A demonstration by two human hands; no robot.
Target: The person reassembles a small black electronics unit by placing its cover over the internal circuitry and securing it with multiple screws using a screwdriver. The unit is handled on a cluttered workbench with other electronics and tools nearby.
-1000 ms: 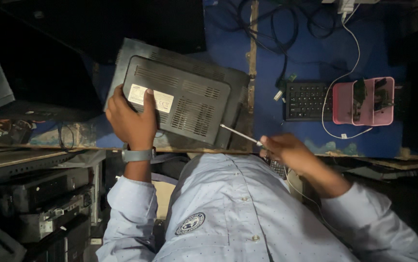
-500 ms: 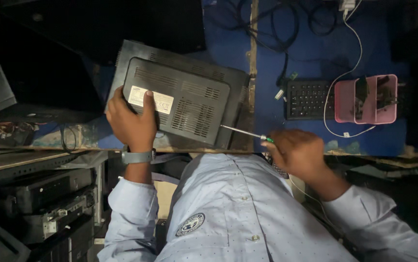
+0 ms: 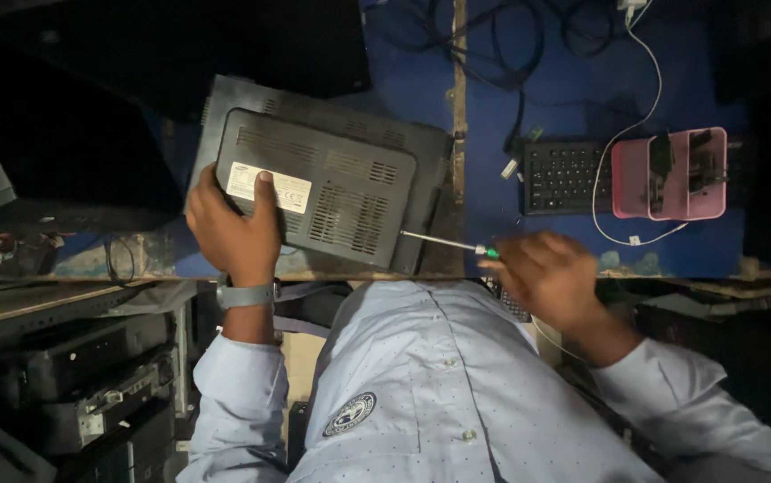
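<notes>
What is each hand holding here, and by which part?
The right hand grips a screwdriver by its green handle, the tip at the dark device. The left hand steadies that device at its near left edge, fingers on its label.

Dim room; blue-topped wooden workbench (image 3: 582, 80), dark cables (image 3: 493, 36) across it, stacked black equipment (image 3: 72, 394) below left.
</notes>
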